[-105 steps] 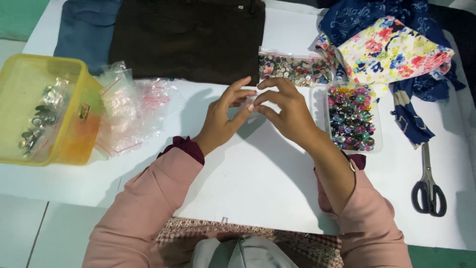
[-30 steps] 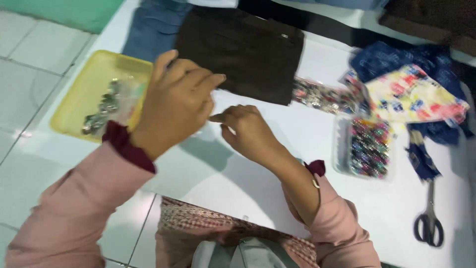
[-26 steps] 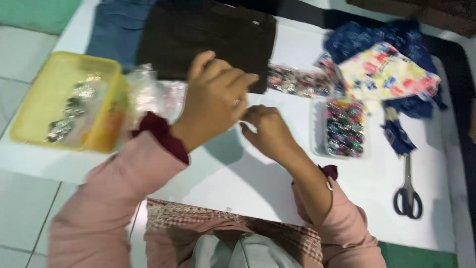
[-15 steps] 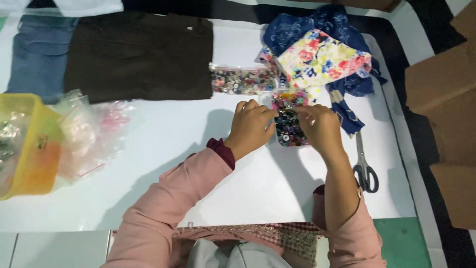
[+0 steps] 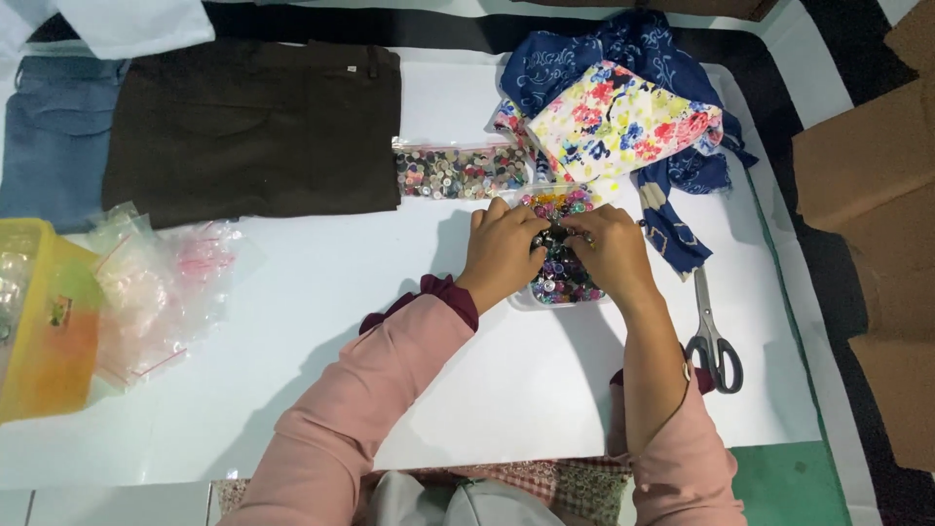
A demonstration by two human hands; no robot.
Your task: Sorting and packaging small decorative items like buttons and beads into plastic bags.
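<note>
— Both hands were down in the middle of the frame, right over that clear tray of buttons (image 5: 563, 282). See how they met there?

— I did. The left hand (image 5: 502, 255) curled in from the left side, fingers bent and knuckles up, tips pressed among the buttons. The right hand (image 5: 614, 255) mirrored it from the other side. They looked pinched around a small dark cluster between them, though I couldn't tell exactly which button either one had.

— So neither hand was slack?

— No, both were bent and working, fingertips almost touching each other over the tray. That made sense: the pieces were tiny, so two sets of fingers could sort where one would fumble.

— And the tray sat just below the bag of buttons (image 5: 458, 173)?

— Just beside it, yes, with the bag lying flat against the edge of the brown trousers (image 5: 253, 127). Spares were kept within easy reach, I'd judge.

— The floral cloth (image 5: 623, 122) was bunched at the upper right, on top of the blue patterned cloth (image 5: 584, 58).

— Pushed aside but near, and the scissors (image 5: 713, 336) lay to the right of the forearm, blades pointing up the frame, out from under the wrists.

— Over on the left?

— A yellow box (image 5: 44, 331) at the left edge, crumpled plastic bags (image 5: 161, 282) touching it, and the blue jeans (image 5: 54, 136) at the upper left. All well apart from the hands on the white table (image 5: 390, 321).
</note>
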